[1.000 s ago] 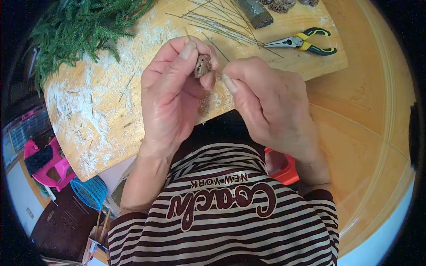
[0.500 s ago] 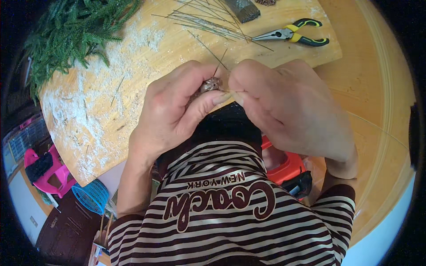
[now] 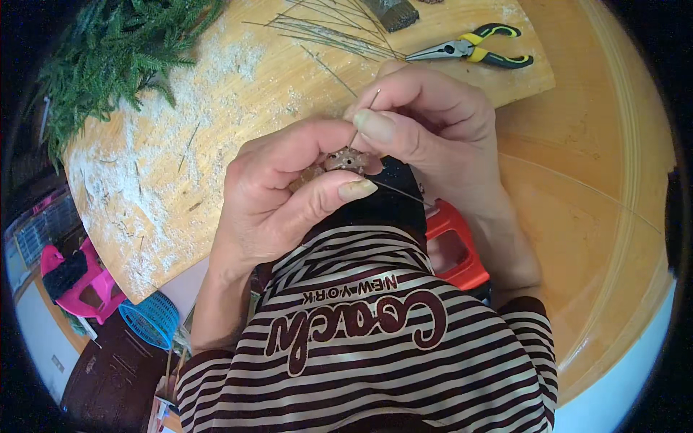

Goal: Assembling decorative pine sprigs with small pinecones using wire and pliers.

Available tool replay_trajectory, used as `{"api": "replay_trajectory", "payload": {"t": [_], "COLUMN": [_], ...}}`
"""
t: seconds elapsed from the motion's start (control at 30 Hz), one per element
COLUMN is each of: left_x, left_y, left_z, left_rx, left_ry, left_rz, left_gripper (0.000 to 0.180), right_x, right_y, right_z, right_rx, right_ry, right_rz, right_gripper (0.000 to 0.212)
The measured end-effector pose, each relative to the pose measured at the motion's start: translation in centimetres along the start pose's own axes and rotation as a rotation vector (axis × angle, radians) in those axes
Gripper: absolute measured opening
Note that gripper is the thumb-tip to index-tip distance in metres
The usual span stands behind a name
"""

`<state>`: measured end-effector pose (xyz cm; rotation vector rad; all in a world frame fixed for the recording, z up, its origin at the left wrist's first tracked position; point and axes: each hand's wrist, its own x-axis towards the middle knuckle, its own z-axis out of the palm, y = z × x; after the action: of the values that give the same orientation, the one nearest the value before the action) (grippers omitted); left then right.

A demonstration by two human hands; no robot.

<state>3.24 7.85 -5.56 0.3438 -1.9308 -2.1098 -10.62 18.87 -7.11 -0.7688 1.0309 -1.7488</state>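
Observation:
My left hand (image 3: 268,189) holds a small brown pine cone (image 3: 348,160), its fingers curled round it and its thumb along the near side. The cone's end, with a dark spot at its centre, faces up; most of its body is hidden in the hand. Between thumb and forefinger, my right hand (image 3: 449,137) pinches a thin wire (image 3: 352,140) standing up at the cone's far edge. A thin length of wire (image 3: 401,192) also runs out from the cone toward the lower right, below my right hand.
Long-nose pliers (image 3: 471,50) with yellow and black handles lie beyond my right hand. Several loose wires (image 3: 336,35) and a dark bundle (image 3: 393,13) lie farther back. Green artificial branches (image 3: 123,65) fill the far left of the wooden board (image 3: 238,94), which is strewn with white flakes.
My right hand has turned and drawn in closer to the cone, now pinching the upright wire. My left hand has lowered slightly, still around the cone, whose end shows more plainly.

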Motion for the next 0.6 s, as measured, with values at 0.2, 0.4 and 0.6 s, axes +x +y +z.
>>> {"api": "replay_trajectory", "payload": {"t": [0.2, 0.4, 0.6], "left_x": [-0.3, -0.4, -0.1], "left_y": [-0.3, -0.5, -1.2], "left_z": [0.5, 0.7, 0.1], "left_rx": [0.012, 0.07, 0.397], "left_ry": [0.021, 0.033, 0.02], "left_rz": [-0.015, -0.011, 0.206], "left_gripper": [0.023, 0.024, 0.026], "right_x": [-0.2, -0.1, 0.0], "right_y": [0.0, 0.8, 0.8], "right_z": [0.7, 0.7, 0.8], "right_rx": [-0.15, -0.234, -0.656], "right_ry": [0.061, 0.089, 0.186], "right_rz": [-0.113, -0.261, -0.503], "right_gripper": [0.005, 0.013, 0.009]}}
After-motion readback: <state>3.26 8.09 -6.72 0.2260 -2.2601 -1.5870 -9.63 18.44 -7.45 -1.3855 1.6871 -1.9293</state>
